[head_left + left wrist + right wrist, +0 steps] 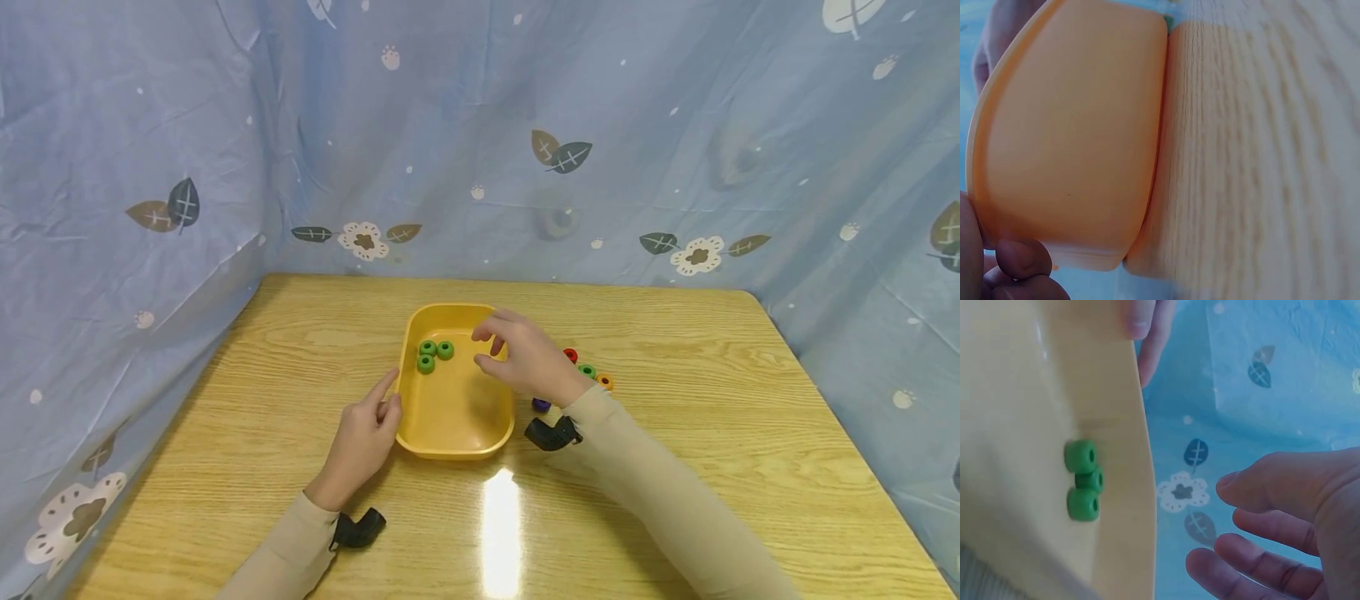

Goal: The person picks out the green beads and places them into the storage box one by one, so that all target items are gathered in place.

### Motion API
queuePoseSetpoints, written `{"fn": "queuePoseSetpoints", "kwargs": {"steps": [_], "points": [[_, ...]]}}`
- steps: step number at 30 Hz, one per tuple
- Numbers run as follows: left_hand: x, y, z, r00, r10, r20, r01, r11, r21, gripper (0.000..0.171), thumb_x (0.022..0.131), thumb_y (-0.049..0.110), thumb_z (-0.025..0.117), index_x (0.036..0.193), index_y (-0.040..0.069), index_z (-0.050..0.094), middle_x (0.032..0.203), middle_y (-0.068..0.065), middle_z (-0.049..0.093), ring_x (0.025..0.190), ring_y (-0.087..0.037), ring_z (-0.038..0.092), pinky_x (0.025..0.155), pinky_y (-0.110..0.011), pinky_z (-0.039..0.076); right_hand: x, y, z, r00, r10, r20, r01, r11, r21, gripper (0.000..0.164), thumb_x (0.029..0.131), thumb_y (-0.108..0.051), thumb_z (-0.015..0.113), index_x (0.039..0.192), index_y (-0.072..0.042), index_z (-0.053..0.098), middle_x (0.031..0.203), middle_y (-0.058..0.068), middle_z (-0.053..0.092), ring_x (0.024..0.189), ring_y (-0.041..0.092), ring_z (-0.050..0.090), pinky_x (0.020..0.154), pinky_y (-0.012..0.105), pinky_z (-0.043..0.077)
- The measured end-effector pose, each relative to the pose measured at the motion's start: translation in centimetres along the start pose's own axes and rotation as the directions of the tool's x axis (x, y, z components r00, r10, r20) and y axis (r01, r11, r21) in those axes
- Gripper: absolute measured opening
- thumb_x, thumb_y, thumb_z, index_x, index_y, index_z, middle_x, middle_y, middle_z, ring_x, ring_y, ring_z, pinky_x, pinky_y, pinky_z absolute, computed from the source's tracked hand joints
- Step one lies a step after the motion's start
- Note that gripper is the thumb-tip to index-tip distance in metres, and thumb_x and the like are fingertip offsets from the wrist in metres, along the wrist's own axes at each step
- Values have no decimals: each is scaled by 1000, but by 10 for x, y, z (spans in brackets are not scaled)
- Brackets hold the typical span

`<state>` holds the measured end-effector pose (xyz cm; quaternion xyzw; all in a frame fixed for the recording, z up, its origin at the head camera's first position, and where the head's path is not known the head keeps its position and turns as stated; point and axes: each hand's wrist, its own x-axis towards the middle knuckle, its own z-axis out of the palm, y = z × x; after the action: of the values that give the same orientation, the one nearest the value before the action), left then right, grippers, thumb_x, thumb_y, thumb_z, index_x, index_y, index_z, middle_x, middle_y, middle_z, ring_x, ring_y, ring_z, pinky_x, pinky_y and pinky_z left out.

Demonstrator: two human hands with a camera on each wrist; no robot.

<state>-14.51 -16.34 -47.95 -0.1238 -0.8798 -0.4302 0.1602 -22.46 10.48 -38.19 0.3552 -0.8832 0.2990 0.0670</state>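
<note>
A yellow rectangular bin [454, 455] sits on the table, with several-coloured beads nearby. Inside, toward the far left, three green beads [1083, 504] with holes lie close together. My left hand [365, 435] grips the bin's left wall, the index finger stretched along the rim; in the left wrist view its fingertips [1020, 257] are right at the rim. Over the bin's right side hovers my right hand [528, 354], thumb and fingers spread apart in a loose curve, nothing between them. The right wrist view shows that gap between thumb and fingertips [1207, 565] plainly.
Right of the bin, partly behind the right wrist, lie a red bead [570, 355], a green bead [587, 371], an orange bead [605, 382] and a purple bead [541, 405]. A blue patterned cloth [465, 150] hangs behind the wooden table [712, 392].
</note>
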Motion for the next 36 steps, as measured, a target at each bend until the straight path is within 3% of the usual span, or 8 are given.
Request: {"fn": "queuePoseSetpoints", "kwargs": {"steps": [8, 17, 26, 36], "points": [[0, -1, 0, 1000, -4, -3, 4, 1000, 7, 45, 105, 6, 54, 148, -5, 53, 52, 15, 31, 46, 5, 20, 46, -19, 25, -28, 10, -10, 998, 37, -56, -37, 999, -4, 20, 93, -14, 77, 112, -8, 73, 107, 3, 67, 89, 19, 67, 76, 35, 56], [1, 1, -1, 1000, -10, -5, 11, 1000, 24, 44, 105, 7, 54, 147, -6, 55, 54, 14, 31, 48, 3, 21, 48, -20, 25, -64, 38, -12, 989, 132, -61, -133, 991, -7, 21, 93, -13, 79, 112, -10, 73, 106, 6, 68, 85, 23, 66, 74, 35, 55], [0, 1, -2, 1000, -5, 0, 5, 1000, 22, 44, 106, 7, 53, 147, -6, 54, 53, 14, 31, 46, 3, 19, 47, -19, 24, -84, 51, -14, 987, 148, -68, -150, 988, -22, 21, 91, -11, 81, 110, -7, 74, 106, 10, 68, 83, 22, 65, 71, 33, 54], [-1, 1, -1, 1000, -3, -3, 3, 1000, 11, 44, 106, 7, 53, 148, -6, 54, 53, 14, 30, 46, 4, 19, 46, -19, 24, -110, 66, -13, 984, 125, -126, -144, 978, -152, 25, 87, -11, 83, 109, -5, 74, 110, 8, 65, 80, 20, 63, 68, 31, 52]]}}
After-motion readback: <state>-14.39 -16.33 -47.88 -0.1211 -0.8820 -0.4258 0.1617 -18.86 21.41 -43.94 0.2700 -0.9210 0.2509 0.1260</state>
